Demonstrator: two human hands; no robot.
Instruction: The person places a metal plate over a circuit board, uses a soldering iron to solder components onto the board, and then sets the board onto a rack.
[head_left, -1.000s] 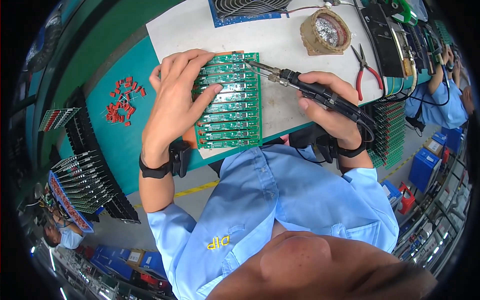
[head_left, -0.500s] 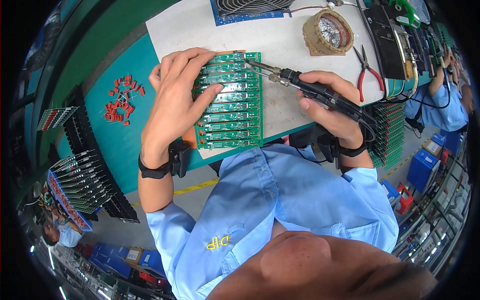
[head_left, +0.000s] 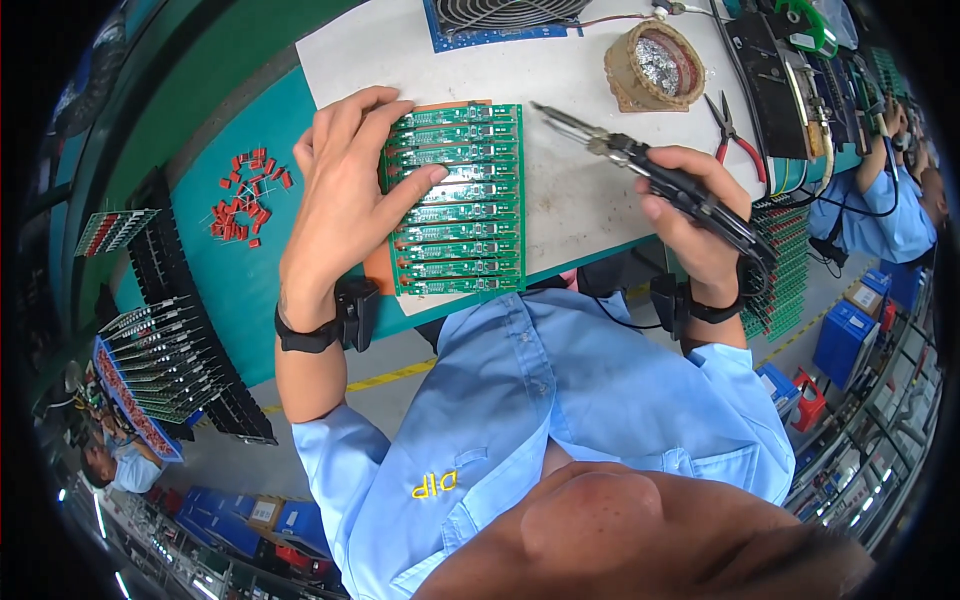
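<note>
A panel of green circuit boards (head_left: 460,213), made of several narrow strips side by side, lies on an orange-brown backing. My left hand (head_left: 350,185) holds the panel at its left side, thumb pressed on the strips and fingertips at the upper left corner. In my right hand (head_left: 700,205) is a black soldering iron (head_left: 645,165) with metal barrels, gripped between thumb and fingers. Its tip points up and left, just off the panel's upper right corner, over the white sheet (head_left: 580,215). The palm side of my left hand is hidden.
Red components (head_left: 240,200) with wire leads lie on the green mat (head_left: 195,165). A brown pot (head_left: 655,68) of shiny scraps, red-handled pliers (head_left: 735,140) and a fan (head_left: 505,12) sit beyond. Racks of boards (head_left: 165,365) flank the bench. Other people work at both sides.
The soldering iron's tip has left the boards' upper right end as my right hand moved right and slightly down. My left hand has barely shifted.
</note>
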